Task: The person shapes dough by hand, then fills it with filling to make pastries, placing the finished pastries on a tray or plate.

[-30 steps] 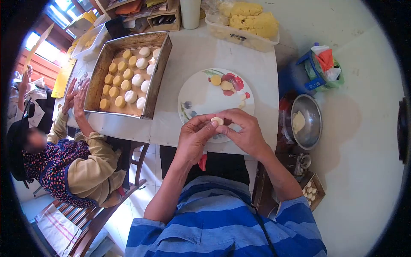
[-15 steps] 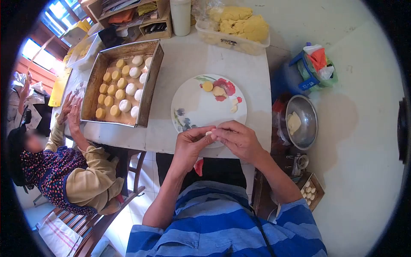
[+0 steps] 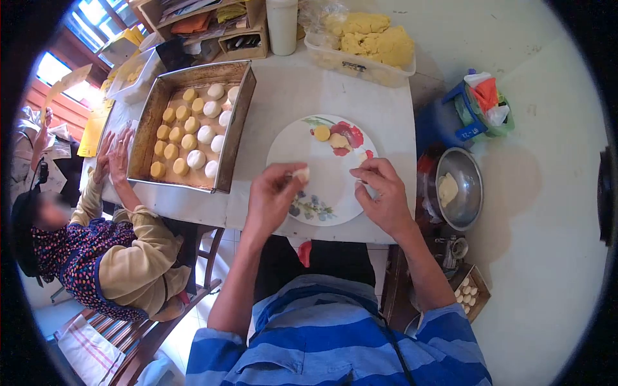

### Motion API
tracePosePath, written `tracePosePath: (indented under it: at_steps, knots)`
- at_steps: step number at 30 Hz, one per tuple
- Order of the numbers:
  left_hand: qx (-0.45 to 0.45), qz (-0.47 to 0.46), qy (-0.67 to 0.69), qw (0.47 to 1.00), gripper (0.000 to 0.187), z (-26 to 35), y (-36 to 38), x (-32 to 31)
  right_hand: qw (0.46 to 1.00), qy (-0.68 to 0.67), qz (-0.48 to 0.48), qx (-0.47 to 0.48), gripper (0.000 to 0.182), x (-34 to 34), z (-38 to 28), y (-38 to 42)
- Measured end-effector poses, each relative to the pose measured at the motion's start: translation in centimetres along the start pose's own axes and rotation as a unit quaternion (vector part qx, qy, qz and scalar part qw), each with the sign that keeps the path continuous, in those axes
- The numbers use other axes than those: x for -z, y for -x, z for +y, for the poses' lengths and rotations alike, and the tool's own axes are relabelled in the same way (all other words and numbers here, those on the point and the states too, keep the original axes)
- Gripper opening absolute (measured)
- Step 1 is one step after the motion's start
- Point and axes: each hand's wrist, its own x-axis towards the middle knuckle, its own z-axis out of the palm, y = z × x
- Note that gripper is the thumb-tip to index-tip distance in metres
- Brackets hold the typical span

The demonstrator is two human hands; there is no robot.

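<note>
My left hand [image 3: 273, 198] is closed in a pinch over the plate, with a small pale piece of dough [image 3: 301, 174] at its fingertips. My right hand [image 3: 386, 198] hovers at the plate's right side, thumb and forefinger apart. Just beyond its fingers a small pale dough bit [image 3: 364, 157] is partly hidden. The white plate [image 3: 290, 148] has red and grey-blue flowers painted on it. Near its far rim lie a round yellow disc [image 3: 321, 133] and a flattened beige lump [image 3: 338, 142].
Left of the plate stands a metal baking tray [image 3: 239, 122] with rows of yellow and white rounds. Behind are a tub of yellow dough [image 3: 360, 64] and a white canister [image 3: 282, 29]. A steel bowl [image 3: 473, 193] sits at right. Another person's hands [image 3: 114, 157] rest beside the tray.
My hands, together at the plate's near edge before, have parted. The left carries the pale dough piece leftward; the right has moved toward the plate's right rim. The view has shifted slightly.
</note>
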Motion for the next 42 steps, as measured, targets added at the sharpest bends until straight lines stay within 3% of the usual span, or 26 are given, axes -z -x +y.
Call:
tracePosePath:
  at_steps: [1, 3, 4, 6, 9, 13, 15, 19, 21, 24, 28, 29, 30, 38, 40, 41, 42]
  knots:
    - [0.001, 0.002, 0.000, 1.000, 0.025, 0.5, -1.1, 0.0, 1.000, -0.002, -0.002, 0.000, 0.023, -0.3, 0.0, 0.0]
    - [-0.075, 0.037, -0.202, 0.976, 0.030, 1.5, -3.2, 0.0, 0.998, -0.040, -0.037, -0.035, 0.022, -1.1, 0.0, 0.2]
    - [-0.072, 0.037, -0.202, 0.976, 0.030, 1.3, -4.2, 0.2, 0.998, -0.041, -0.038, -0.036, 0.022, -1.6, -0.3, 0.2]
    - [-0.187, 0.036, -0.419, 0.888, 0.036, 0.5, -5.5, 0.6, 0.986, -0.110, -0.031, -0.121, 0.019, -2.8, -1.0, -0.1]
    - [-0.259, 0.103, -0.461, 0.843, 0.038, -0.2, -5.1, 0.0, 0.992, -0.080, -0.064, -0.069, 0.019, -3.9, -0.3, -0.6]
    - [-0.262, 0.130, -0.431, 0.854, 0.041, -0.3, -1.6, -0.5, 0.992, -0.065, -0.079, -0.075, 0.020, -5.7, 0.2, -1.0]
    - [-0.256, 0.108, -0.434, 0.857, 0.043, -0.7, 0.7, -1.1, 0.994, 0.068, -0.085, 0.021, 0.024, -6.1, 0.7, -1.1]
    - [-0.204, 0.064, -0.444, 0.870, 0.044, -1.4, 3.5, -3.4, 0.999, 0.008, -0.042, -0.024, 0.030, -3.9, -0.1, -0.7]
    - [-0.205, 0.056, -0.460, 0.862, 0.045, -1.7, 3.7, -4.2, 0.982, 0.171, -0.065, 0.042, 0.036, -2.7, -0.4, 0.0]
    - [-0.202, 0.041, -0.486, 0.849, 0.048, -2.3, 3.5, -4.3, 0.962, 0.246, -0.091, 0.079, 0.042, -3.2, -0.7, 0.9]
    - [-0.204, 0.024, -0.499, 0.842, 0.050, -1.9, 3.0, -3.8, 0.977, 0.184, -0.068, 0.079, 0.042, -2.1, 0.6, -0.8]
    - [-0.206, 0.023, -0.499, 0.842, 0.050, -1.6, 2.8, -3.7, 0.979, 0.198, -0.024, 0.035, 0.037, -2.0, 1.2, -1.7]
    - [-0.220, 0.049, -0.466, 0.856, 0.050, -1.0, 2.7, -3.7, 0.977, 0.210, 0.019, -0.010, 0.033, -2.0, 1.8, -2.7]
    - [-0.211, 0.114, -0.336, 0.911, 0.045, 0.1, 0.4, -3.9, 0.970, 0.239, -0.023, -0.020, 0.020, -3.6, 3.9, -5.6]
    - [-0.107, 0.072, -0.183, 0.975, 0.047, 1.0, 0.0, -4.2, 0.973, 0.229, -0.018, 0.004, 0.021, -3.5, 4.0, -5.6]
    - [-0.107, 0.074, -0.183, 0.975, 0.047, 0.6, -0.3, -4.4, 0.973, 0.228, -0.018, 0.006, 0.021, -3.3, 3.9, -5.6]
    - [-0.069, 0.056, -0.095, 0.992, 0.048, 0.2, -0.6, -4.7, 0.978, 0.207, -0.017, 0.009, 0.019, -3.0, 3.7, -5.4]
